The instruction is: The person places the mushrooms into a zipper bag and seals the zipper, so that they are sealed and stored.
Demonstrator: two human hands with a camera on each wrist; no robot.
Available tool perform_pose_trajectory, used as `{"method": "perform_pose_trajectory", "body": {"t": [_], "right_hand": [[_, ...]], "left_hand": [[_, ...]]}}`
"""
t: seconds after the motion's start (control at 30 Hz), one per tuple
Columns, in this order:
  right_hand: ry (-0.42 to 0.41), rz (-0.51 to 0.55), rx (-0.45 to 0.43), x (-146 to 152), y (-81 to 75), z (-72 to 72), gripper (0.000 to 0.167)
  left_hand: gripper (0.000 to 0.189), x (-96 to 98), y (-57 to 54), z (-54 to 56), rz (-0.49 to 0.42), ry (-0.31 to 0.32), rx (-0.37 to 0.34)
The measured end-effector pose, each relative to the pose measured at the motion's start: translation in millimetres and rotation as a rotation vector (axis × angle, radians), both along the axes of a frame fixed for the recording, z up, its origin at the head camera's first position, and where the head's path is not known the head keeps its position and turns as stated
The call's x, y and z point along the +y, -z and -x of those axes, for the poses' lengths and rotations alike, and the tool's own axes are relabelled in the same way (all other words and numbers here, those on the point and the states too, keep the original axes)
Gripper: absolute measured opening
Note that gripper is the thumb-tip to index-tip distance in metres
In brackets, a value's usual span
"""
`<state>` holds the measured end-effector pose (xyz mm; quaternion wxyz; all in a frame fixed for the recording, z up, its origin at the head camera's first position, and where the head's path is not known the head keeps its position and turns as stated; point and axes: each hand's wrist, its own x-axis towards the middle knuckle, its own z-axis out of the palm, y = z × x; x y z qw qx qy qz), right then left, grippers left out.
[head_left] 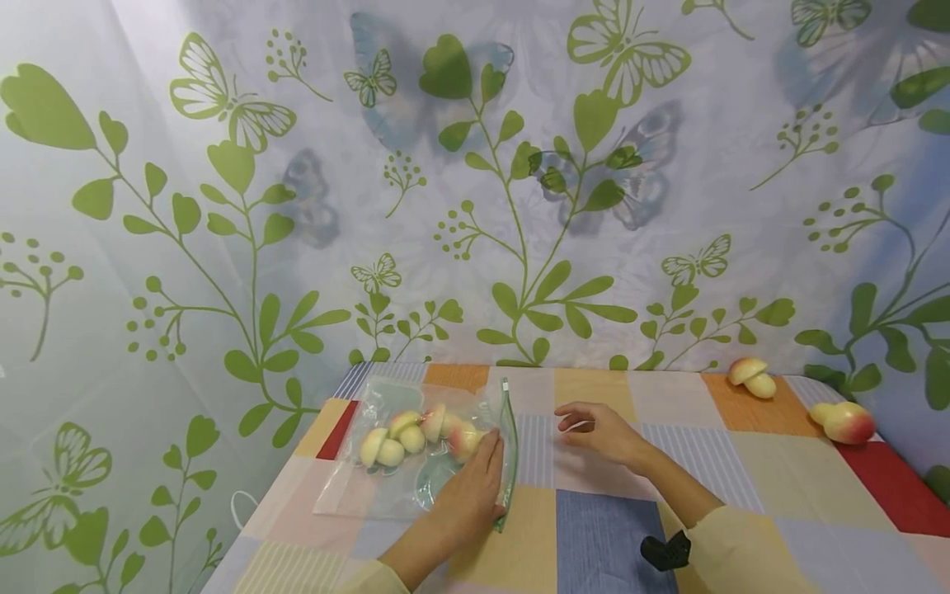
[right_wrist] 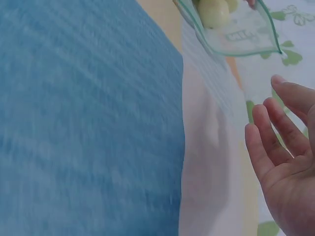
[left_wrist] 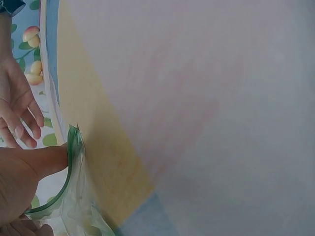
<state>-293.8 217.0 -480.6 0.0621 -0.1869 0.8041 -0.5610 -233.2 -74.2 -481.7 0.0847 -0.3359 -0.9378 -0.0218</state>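
A clear zip bag (head_left: 349,487) with a green zip edge (head_left: 508,445) lies on the left part of the table, and several toy mushrooms (head_left: 390,452) show through it. My left hand (head_left: 467,495) holds the bag by its mouth. In the left wrist view the thumb (left_wrist: 47,160) crosses the green edge, the other fingers lower down and partly hidden. To the right of the bag, my right hand (head_left: 603,433) hovers with loosely bent fingers and nothing in them. The right wrist view shows its palm (right_wrist: 290,184) apart from the bag's mouth.
Two more toy mushrooms lie at the table's right: one (head_left: 751,377) near the back edge, another (head_left: 846,422) nearer the right edge. A patchwork cloth (head_left: 609,536) covers the table. Behind it hangs a curtain (head_left: 482,214) printed with leaves and butterflies.
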Motion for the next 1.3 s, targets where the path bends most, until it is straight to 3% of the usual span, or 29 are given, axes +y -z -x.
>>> {"method": "perform_pose_trajectory", "body": {"t": [0.47,0.8,1.3], "right_hand": [[0.070,-0.112,0.016,37,-5.5,-8.0,0.045],[0.087,-0.149,0.040,49,-12.0,-12.6,0.047],[0.100,-0.191,0.029,79,-18.2,-20.1,0.048]], "left_hand": [[0.105,0.3,-2.5,-1.9,0.013,0.004,0.047],[0.105,0.4,0.4,-1.5,-0.038,-0.012,-0.004],[0.104,0.2,2.2,-0.5,-0.047,0.000,0.009]]}}
